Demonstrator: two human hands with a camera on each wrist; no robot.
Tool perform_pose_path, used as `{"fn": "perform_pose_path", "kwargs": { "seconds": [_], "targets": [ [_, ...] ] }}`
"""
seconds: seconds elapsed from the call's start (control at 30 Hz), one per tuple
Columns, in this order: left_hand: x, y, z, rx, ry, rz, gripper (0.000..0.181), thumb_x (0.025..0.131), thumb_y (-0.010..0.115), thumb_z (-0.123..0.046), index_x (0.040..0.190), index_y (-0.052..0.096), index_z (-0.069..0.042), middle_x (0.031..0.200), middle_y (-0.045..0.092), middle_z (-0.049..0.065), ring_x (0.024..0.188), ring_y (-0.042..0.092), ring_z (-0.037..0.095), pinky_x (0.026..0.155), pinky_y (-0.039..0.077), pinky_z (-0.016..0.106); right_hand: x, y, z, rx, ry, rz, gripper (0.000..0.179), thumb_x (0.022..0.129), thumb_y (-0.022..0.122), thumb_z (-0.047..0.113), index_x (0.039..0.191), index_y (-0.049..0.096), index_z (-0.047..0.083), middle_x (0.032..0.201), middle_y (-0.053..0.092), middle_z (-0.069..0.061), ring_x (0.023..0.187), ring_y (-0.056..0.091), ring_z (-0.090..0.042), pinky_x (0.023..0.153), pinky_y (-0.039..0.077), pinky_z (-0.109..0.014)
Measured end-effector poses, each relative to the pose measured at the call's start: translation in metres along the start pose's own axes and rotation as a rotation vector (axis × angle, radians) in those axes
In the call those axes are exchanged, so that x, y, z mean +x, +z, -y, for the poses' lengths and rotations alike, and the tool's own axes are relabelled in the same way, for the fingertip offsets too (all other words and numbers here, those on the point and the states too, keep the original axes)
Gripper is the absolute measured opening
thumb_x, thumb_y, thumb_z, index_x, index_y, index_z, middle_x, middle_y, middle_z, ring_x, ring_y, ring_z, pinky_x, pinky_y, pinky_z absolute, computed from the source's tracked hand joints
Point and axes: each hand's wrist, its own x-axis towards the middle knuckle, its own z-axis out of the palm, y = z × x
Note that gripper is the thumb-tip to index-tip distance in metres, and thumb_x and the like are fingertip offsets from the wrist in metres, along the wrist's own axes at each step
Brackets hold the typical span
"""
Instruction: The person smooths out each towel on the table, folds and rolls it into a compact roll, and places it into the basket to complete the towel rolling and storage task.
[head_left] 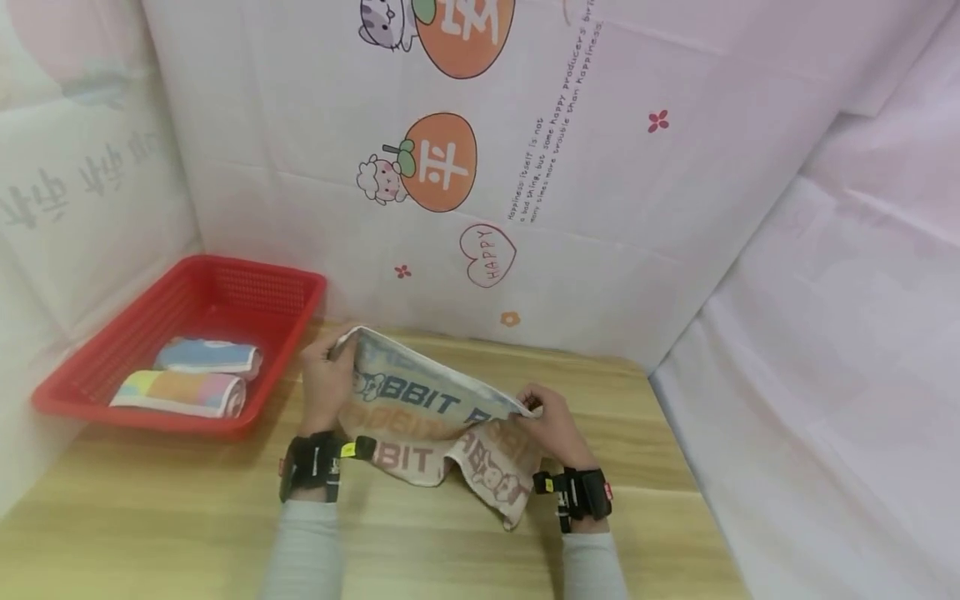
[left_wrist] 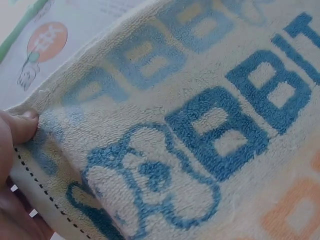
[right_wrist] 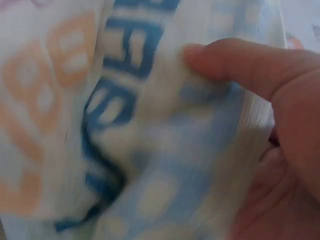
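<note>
A cream towel (head_left: 420,400) with blue, orange and brown letters and rabbit faces hangs stretched between both hands over the wooden table. The left hand (head_left: 327,383) pinches its upper left corner; in the left wrist view the thumb (left_wrist: 24,125) presses on the terry face near a stitched edge. At the upper right corner, the right hand (head_left: 553,423) pinches the cloth, its thumb (right_wrist: 225,62) lying across the fabric in the right wrist view. The towel's lower edge falls in a fold, with one corner drooping below the right hand.
A red plastic basket (head_left: 292,333) stands at the left on the wooden table (head_left: 420,550). Inside lie a blue folded towel (head_left: 206,357) and a multicoloured folded towel (head_left: 178,392). White printed cloth (head_left: 600,250) walls the table's back and sides.
</note>
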Motion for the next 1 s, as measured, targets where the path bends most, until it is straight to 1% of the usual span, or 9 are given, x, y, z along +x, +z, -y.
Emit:
{"fn": "perform_pose_path", "kwargs": {
  "seconds": [0.13,0.3,0.47,0.57,0.67,0.77,0.83,0.9,1.0],
  "targets": [
    [0.003,-0.009,0.019,0.008,-0.014,-0.023,0.02,0.095,0.064,0.003,0.113,0.074,0.004,0.111,0.072,0.024,0.09,0.059,-0.003,0.079,0.046,0.011,-0.008,-0.008,-0.014,-0.074,0.05,0.001,0.023,0.089,0.074,0.0,0.107,0.069,0.013,0.095,0.065,-0.001,0.085,0.059,-0.015,0.077,0.051,-0.035],
    [0.002,-0.016,0.028,0.032,-0.018,-0.041,0.021,0.097,0.064,-0.004,0.114,0.075,0.0,0.113,0.073,0.02,0.095,0.06,0.001,0.084,0.046,0.012,-0.016,-0.014,-0.03,-0.163,0.139,-0.011,0.018,0.092,0.068,-0.003,0.106,0.073,0.008,0.098,0.07,-0.008,0.085,0.063,-0.02,0.073,0.053,-0.036],
    [0.003,-0.017,0.032,0.129,-0.049,0.031,0.024,0.1,0.063,-0.01,0.117,0.074,0.0,0.114,0.073,0.017,0.095,0.061,0.009,0.084,0.047,0.016,-0.019,-0.015,-0.041,-0.16,0.188,-0.032,0.015,0.095,0.065,-0.001,0.108,0.072,0.003,0.101,0.071,-0.012,0.089,0.068,-0.025,0.076,0.056,-0.039],
    [0.004,-0.016,0.033,0.217,-0.031,0.088,0.024,0.1,0.062,-0.009,0.117,0.072,0.004,0.114,0.072,0.021,0.098,0.065,0.023,0.087,0.051,0.03,-0.02,-0.018,-0.047,-0.14,0.177,-0.04,0.013,0.094,0.066,-0.003,0.104,0.072,0.002,0.097,0.071,-0.012,0.088,0.068,-0.026,0.076,0.057,-0.04],
    [0.008,-0.017,0.036,0.392,0.023,0.164,0.021,0.098,0.061,-0.003,0.113,0.072,0.006,0.109,0.072,0.025,0.096,0.068,0.036,0.085,0.054,0.047,-0.018,-0.024,-0.056,-0.161,0.145,-0.028,0.013,0.09,0.068,-0.007,0.098,0.073,0.002,0.093,0.072,-0.012,0.085,0.069,-0.024,0.074,0.057,-0.038],
    [0.02,-0.02,0.036,0.567,0.068,0.232,0.02,0.095,0.063,-0.001,0.112,0.073,0.004,0.105,0.073,0.027,0.09,0.07,0.043,0.078,0.055,0.055,-0.01,-0.036,-0.064,-0.205,0.145,-0.017,0.013,0.088,0.069,-0.009,0.096,0.073,0.001,0.091,0.072,-0.013,0.081,0.068,-0.024,0.072,0.058,-0.037],
    [0.032,-0.02,0.035,0.643,0.068,0.268,0.021,0.095,0.064,-0.004,0.112,0.074,0.003,0.104,0.073,0.026,0.087,0.07,0.043,0.075,0.055,0.055,-0.002,-0.049,-0.064,-0.239,0.148,-0.033,0.013,0.089,0.067,-0.008,0.098,0.072,0.001,0.094,0.073,-0.015,0.083,0.068,-0.025,0.074,0.058,-0.038],
    [0.046,-0.019,0.031,0.683,0.051,0.317,0.024,0.095,0.064,-0.006,0.116,0.072,0.002,0.107,0.073,0.026,0.09,0.07,0.043,0.077,0.055,0.055,0.006,-0.063,-0.06,-0.263,0.143,-0.048,0.013,0.092,0.064,-0.007,0.101,0.071,-0.001,0.097,0.072,-0.017,0.085,0.068,-0.028,0.075,0.058,-0.042],
    [0.063,-0.015,0.022,0.703,0.037,0.361,0.027,0.096,0.062,-0.007,0.121,0.07,0.002,0.112,0.071,0.027,0.095,0.07,0.043,0.079,0.055,0.055,0.017,-0.085,-0.049,-0.32,0.076,-0.117,0.014,0.093,0.062,-0.007,0.105,0.069,-0.005,0.102,0.07,-0.023,0.092,0.068,-0.036,0.081,0.057,-0.049]
  ]
}}
